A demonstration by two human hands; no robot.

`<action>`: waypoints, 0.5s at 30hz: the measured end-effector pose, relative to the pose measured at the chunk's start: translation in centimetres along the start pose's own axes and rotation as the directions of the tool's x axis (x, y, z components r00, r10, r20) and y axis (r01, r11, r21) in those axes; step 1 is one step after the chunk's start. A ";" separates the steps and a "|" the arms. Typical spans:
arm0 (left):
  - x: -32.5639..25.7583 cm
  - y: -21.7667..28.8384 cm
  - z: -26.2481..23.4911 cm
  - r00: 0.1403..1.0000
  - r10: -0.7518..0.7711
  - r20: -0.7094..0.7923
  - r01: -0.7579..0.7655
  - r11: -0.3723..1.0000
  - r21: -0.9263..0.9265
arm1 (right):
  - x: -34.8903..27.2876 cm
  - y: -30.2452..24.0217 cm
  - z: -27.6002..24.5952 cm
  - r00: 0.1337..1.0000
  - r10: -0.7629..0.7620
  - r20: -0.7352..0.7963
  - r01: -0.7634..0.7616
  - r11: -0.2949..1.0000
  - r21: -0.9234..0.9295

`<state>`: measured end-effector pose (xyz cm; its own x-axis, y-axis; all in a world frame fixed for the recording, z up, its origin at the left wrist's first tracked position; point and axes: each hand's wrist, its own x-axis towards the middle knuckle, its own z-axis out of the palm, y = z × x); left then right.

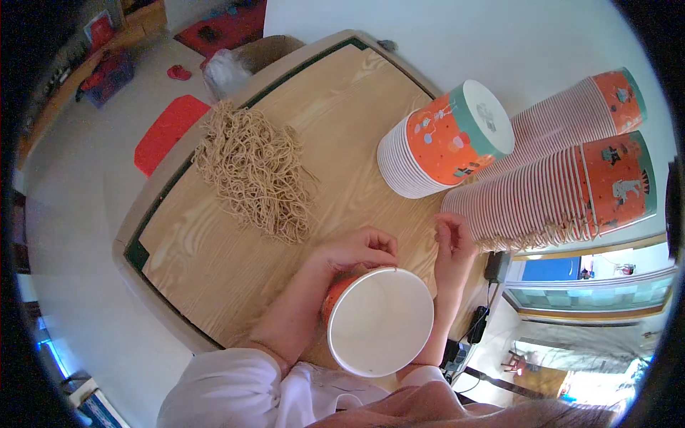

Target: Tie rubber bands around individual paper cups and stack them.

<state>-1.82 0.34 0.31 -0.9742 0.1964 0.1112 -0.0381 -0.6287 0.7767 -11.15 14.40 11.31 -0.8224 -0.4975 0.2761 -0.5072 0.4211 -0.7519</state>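
A paper bucket (382, 324), white inside and orange outside, sits between my forearms with its mouth facing up toward me. Just beyond its rim is my left hand (362, 248), its fingers curled and pressed together. Whatever they pinch, if anything, is too small to make out. My right hand (455, 239) is raised to the right of the bucket, beside the near end of a long stack of buckets; thumb and fingertips are closed together, and their contents cannot be made out. Tan cords (560, 234) hang along that stack's lower side. A tangled heap of tan cord (253, 171) lies on the table's left part.
On the wood-grain table (342, 93), an upside-down bucket stack (442, 139) stands at the far right. Two long stacks lie behind it, a farther stack (564, 107) and a nearer stack (549, 182). Past the left edge are a red stool (168, 135) and a plastic bag (227, 73).
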 end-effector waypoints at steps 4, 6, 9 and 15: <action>-0.5 0.7 0.5 0.993 -0.068 -0.095 0.055 0.990 -0.127 | -0.2 -0.1 -1.2 0.875 -0.354 0.330 0.345 0.934 0.087; -0.4 0.9 0.8 0.988 -0.075 -0.139 0.052 0.985 -0.164 | -0.3 -0.7 -1.4 0.825 -0.355 0.440 0.346 0.933 0.104; -0.3 0.8 0.8 0.982 -0.107 -0.156 0.089 0.989 -0.119 | -0.1 -0.9 -1.1 0.769 -0.398 0.501 0.391 0.912 0.125; -0.3 0.2 0.2 0.978 -0.097 -0.184 0.090 0.995 -0.044 | -0.5 -1.4 -0.8 0.787 -0.279 0.551 0.252 0.959 0.127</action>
<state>-1.46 0.26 0.55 -0.9901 0.1147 -0.0803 -0.1355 -0.6407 0.7557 -10.24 14.65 12.72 -0.3634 -0.9265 0.0975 -0.6608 0.1826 -0.7280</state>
